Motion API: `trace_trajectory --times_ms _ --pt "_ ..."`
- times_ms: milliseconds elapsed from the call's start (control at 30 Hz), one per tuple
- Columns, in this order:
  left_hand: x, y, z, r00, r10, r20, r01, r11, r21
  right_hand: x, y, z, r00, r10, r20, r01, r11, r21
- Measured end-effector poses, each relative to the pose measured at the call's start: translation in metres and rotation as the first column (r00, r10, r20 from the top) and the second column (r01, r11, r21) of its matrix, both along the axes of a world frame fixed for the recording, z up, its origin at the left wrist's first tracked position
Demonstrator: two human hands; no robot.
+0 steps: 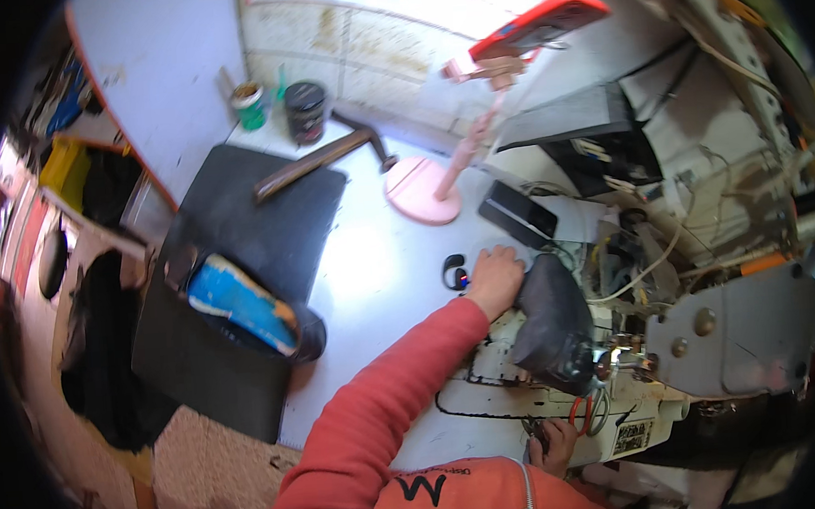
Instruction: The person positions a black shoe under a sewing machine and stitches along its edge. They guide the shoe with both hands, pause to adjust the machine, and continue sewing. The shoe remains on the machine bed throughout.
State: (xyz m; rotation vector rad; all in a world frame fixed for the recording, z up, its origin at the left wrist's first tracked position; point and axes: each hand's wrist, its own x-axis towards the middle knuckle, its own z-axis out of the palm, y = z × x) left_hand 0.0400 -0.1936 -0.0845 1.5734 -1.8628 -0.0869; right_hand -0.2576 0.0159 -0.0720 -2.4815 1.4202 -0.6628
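Observation:
My left hand lies on the white tabletop with its fingers stretched forward. Close to its left is a small black curved gadget with a tiny red and blue light. To its right, a dark leather boot upper stands at the head of a sewing machine, and the hand's edge is next to it. Near my body, my right hand is closed around something small and dark that I cannot make out. Scissors with red and grey handles lie beside that hand.
A black mat carries a hammer and a dark shoe with a blue insole. Behind stand a black jar, a green-and-white pot and a pink stand holding a red-cased phone. Another phone lies nearby.

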Motion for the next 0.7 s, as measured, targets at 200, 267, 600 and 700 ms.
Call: trace_trajectory --times_ms 200,267,600,700 --pt "0.015 -0.004 0.009 0.992 0.088 0.089 -0.093 0.994 0.061 -0.006 -0.054 0.036 0.989 -0.038 0.144 0.066 0.979 -0.195" --pt "0.025 -0.003 0.013 0.988 0.147 0.042 -0.149 0.986 0.072 -0.009 -0.077 0.037 0.977 -0.080 0.195 0.092 0.994 -0.052" --pt "0.056 0.017 0.021 0.888 0.373 -0.269 -0.358 0.928 0.104 0.067 -0.237 0.042 0.784 -0.341 0.519 -0.387 0.385 0.838" --pt "0.061 0.021 0.016 0.827 0.401 -0.393 -0.411 0.910 0.063 0.097 -0.237 0.060 0.815 -0.325 0.479 -0.359 0.365 0.859"
